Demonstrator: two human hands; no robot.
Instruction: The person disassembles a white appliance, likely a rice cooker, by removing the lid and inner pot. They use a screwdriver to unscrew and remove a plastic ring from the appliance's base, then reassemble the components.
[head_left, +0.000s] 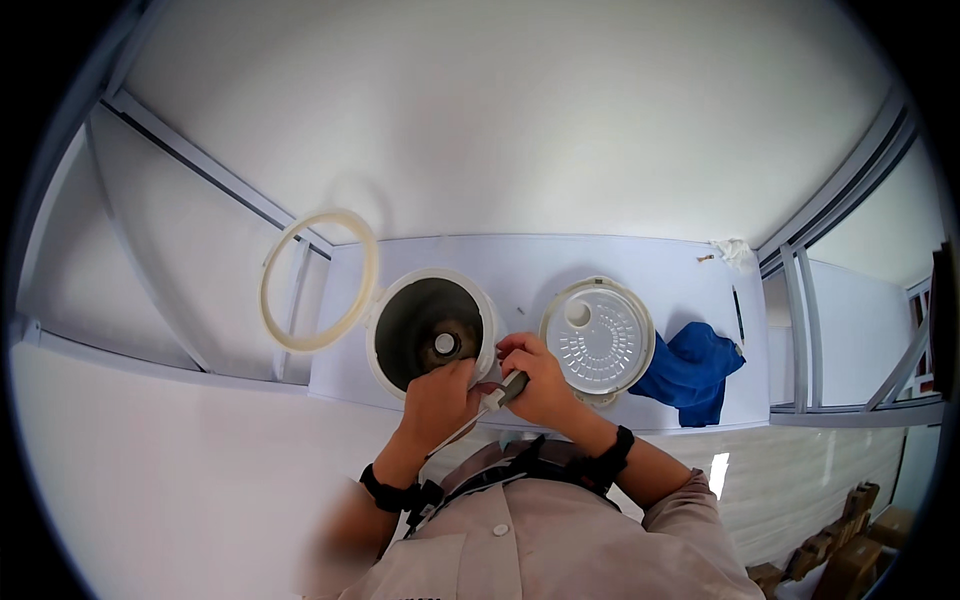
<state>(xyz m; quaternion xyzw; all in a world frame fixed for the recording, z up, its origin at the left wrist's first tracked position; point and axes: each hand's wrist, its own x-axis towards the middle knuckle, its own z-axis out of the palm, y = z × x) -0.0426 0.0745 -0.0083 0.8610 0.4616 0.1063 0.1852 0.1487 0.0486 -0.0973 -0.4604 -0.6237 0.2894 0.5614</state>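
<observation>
Grey and white, the small piece (512,387) between the two hands is half covered from where I stand, and I can't make out what it is. A thin pale cord (460,432) slants away from beside it toward the left wristband (393,492), then gets lost to my eye. The deep wall of the cooker body (490,320) is in shadow, with only a pale round disc (444,344) plain at its bottom.

The right grip (543,384) is closed around the grey part, fingers curled over. The left grip (437,408) has its fingertips at the cooker's near rim, partly out of sight; whether they pinch anything I can't tell.

So the piece lies in the right grip, just beside the left one, in front of the cooker's near right side. On the counter (520,255), a slotted round lid (600,345) sits to the right, next to a blue cloth (695,370).
</observation>
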